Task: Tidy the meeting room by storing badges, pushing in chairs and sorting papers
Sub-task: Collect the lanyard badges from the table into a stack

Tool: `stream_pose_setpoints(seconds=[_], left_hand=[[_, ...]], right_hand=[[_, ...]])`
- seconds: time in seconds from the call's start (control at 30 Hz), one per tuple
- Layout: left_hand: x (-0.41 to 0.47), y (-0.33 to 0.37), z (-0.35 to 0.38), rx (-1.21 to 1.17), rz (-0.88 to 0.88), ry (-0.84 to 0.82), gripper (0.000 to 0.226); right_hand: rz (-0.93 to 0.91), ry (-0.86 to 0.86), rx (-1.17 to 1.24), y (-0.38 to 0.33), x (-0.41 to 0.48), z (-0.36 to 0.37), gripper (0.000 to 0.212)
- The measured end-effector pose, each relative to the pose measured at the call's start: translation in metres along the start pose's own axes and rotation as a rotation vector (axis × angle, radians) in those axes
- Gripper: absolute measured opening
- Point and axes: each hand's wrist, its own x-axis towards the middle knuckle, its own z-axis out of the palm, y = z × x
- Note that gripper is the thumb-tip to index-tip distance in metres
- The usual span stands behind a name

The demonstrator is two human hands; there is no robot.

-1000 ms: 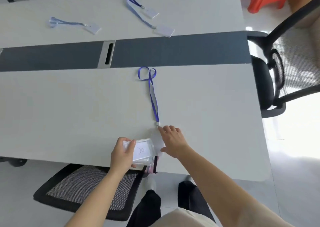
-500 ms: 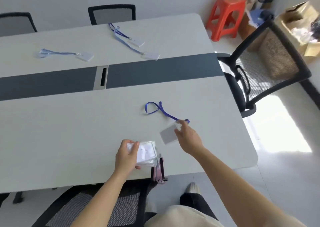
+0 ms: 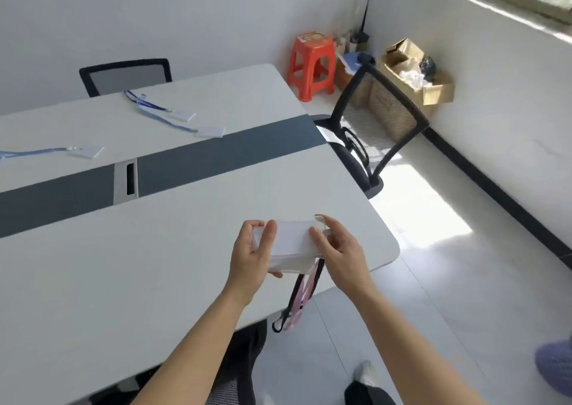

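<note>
Your left hand grips the left end of a stack of badges, thumb laid across the top card and fingers curled underneath. Your right hand pinches the right end of the same stack, thumb on top and fingertips hooked over its far edge. The stack sits level between your two hands, held just above the table near its right-hand corner on your side. Black and pink lanyards hang from the stack's near right corner, just beside your right wrist, and dangle past the table edge toward the floor.

Beyond your hands a dark grey strip runs across the table, with a cable slot set into it to your left. Three more badges lie on the far half, well apart from your hands. The strip-side badge lies just beyond the strip, and the back badge is close behind it; their blue lanyards trail away to the left together. The far-left badge lies flat with a pale blue lanyard stretching off the frame's left edge.

A black mesh chair stands at the table's right end, turned at an angle, its seat near the strip's end. The far chair shows only its backrest behind the far edge. A red stool and an open cardboard box sit against the walls in the corner.
</note>
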Motion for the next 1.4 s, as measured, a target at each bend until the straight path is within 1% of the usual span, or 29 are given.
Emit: stream_pose_setpoints(seconds=[0.07,0.17,0.23,0.3,0.33,0.4,0.5,0.57,0.63,0.7,0.8,0.83,0.9,0.97,1.1,1.2,1.3,1.33,1.4], left_hand=[[-0.005,0.012,0.021,0.015,0.027,-0.031,0.031],[-0.006,0.025,0.057,0.016,0.054,-0.071,0.024],[-0.007,0.036,0.094,-0.016,0.073,-0.134,0.019],[-0.012,0.047,0.136,-0.04,0.077,-0.175,0.016],[-0.015,0.053,0.166,-0.051,0.077,-0.19,0.016],[-0.019,0.061,0.205,-0.087,0.054,-0.236,0.015],[-0.024,0.072,0.28,-0.111,0.009,-0.327,0.015],[-0.028,0.076,0.326,-0.122,-0.028,-0.344,0.017],[-0.032,0.08,0.362,-0.147,-0.052,-0.312,0.017],[-0.03,0.084,0.397,-0.142,-0.049,-0.242,0.014],[-0.019,0.091,0.439,-0.092,-0.006,-0.171,0.01],[-0.013,0.092,0.449,-0.076,0.009,-0.165,0.011],[0.005,0.096,0.47,-0.051,0.029,-0.147,0.021],[0.028,0.098,0.493,-0.032,0.039,-0.114,0.028],[0.085,0.099,0.547,-0.029,0.09,-0.061,0.028],[0.142,0.103,0.595,-0.024,0.086,-0.042,0.028],[0.202,0.122,0.642,-0.03,0.046,-0.034,0.036],[0.219,0.129,0.656,-0.029,0.043,-0.046,0.038],[0.251,0.15,0.686,-0.04,0.057,-0.072,0.038]], right_hand=[[-0.049,0.041,-0.022,-0.003,-0.006,-0.021,0.029],[-0.091,0.075,-0.025,-0.003,-0.005,-0.057,0.032],[-0.149,0.105,-0.012,0.004,0.001,-0.092,0.043],[-0.183,0.09,-0.002,0.01,0.006,-0.132,0.054],[-0.195,0.078,0.013,0.014,0.011,-0.162,0.053],[-0.206,0.065,0.058,0.016,0.017,-0.201,0.046],[-0.232,0.123,0.089,0.03,0.033,-0.279,0.042],[-0.227,0.144,0.074,0.041,0.043,-0.322,0.04],[-0.218,0.158,0.06,0.048,0.052,-0.35,0.035],[-0.208,0.159,0.075,0.053,0.064,-0.375,0.031],[-0.194,0.157,0.099,0.059,0.085,-0.403,0.034],[-0.194,0.156,0.104,0.06,0.092,-0.41,0.036],[-0.194,0.164,0.114,0.061,0.111,-0.424,0.036],[-0.191,0.173,0.117,0.063,0.137,-0.441,0.031],[-0.198,0.188,0.109,0.071,0.207,-0.479,0.017],[-0.19,0.138,0.066,0.076,0.275,-0.517,0.026],[-0.14,0.006,0.05,0.071,0.342,-0.564,0.038],[-0.141,-0.028,0.038,0.067,0.362,-0.579,0.04],[-0.17,-0.033,0.001,0.058,0.402,-0.608,0.04]])
